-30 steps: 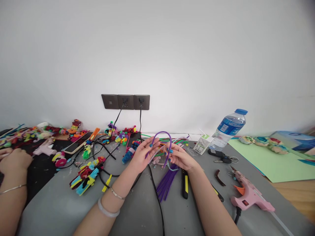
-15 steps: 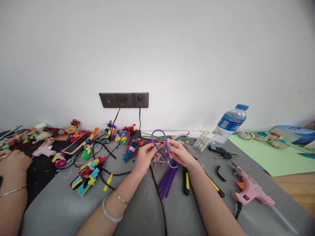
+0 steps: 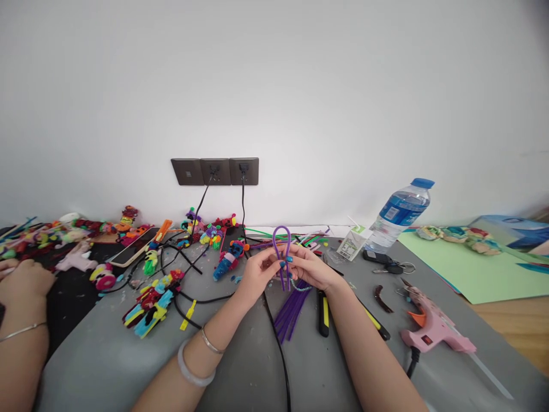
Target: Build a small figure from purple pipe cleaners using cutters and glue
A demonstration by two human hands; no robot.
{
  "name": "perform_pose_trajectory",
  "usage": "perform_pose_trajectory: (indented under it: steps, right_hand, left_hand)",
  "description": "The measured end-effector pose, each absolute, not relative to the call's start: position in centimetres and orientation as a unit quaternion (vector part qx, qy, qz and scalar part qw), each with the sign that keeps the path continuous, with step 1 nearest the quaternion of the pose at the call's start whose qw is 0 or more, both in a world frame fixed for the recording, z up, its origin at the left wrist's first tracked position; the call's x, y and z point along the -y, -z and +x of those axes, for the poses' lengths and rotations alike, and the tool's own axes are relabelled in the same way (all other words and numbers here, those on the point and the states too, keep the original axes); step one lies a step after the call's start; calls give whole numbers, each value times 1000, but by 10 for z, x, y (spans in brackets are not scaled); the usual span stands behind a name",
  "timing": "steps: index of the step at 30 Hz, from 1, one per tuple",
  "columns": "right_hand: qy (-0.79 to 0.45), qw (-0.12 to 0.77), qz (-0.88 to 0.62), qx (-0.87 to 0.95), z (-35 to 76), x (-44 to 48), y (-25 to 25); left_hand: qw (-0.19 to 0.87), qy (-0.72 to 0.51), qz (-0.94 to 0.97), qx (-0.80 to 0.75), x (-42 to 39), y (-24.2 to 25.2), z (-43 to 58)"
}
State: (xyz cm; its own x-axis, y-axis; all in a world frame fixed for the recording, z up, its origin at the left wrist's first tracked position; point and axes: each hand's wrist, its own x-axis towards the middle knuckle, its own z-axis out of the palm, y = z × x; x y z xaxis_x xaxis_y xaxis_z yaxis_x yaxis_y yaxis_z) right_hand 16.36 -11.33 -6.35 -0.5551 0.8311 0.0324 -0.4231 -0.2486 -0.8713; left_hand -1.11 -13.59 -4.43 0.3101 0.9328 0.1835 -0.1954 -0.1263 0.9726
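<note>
A purple pipe cleaner (image 3: 281,230) is bent into a narrow upright loop, its two ends pointing down. My left hand (image 3: 262,269) pinches its left side, and my right hand (image 3: 309,268) pinches its right side, fingertips nearly meeting. Below my hands a bundle of purple pipe cleaners (image 3: 291,315) lies on the grey table (image 3: 240,366). Pliers with black and yellow handles (image 3: 323,317) lie partly under my right forearm. A thin twisted cord (image 3: 301,289) shows by my right hand. Left of my hands lies a blue fuzzy figure (image 3: 226,262).
A pink glue gun (image 3: 437,329), keys (image 3: 388,263), a tilted water bottle (image 3: 397,214) and a drink carton (image 3: 354,243) stand or lie at right. Several pipe-cleaner figures (image 3: 154,303), black cables (image 3: 277,343) and a phone (image 3: 132,250) occupy the left. Another person's hand (image 3: 28,286) rests far left.
The purple loop has become narrower and straighter, and its ends now hang side by side. My two hands have drawn closer together at its base.
</note>
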Motion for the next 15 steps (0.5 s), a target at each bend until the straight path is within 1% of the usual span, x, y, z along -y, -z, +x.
perform_pose_trajectory:
  steps: [3, 7, 15]
  right_hand:
    - [-768, 390, -226, 454, 165, 115, 63]
    - [-775, 358, -230, 466, 168, 118, 64]
    - [-788, 332, -216, 472, 169, 119, 64]
  left_hand:
    - [572, -482, 583, -317, 136, 47, -11]
    - [624, -463, 553, -301, 136, 48, -10]
    - [655, -431, 551, -286, 136, 47, -13]
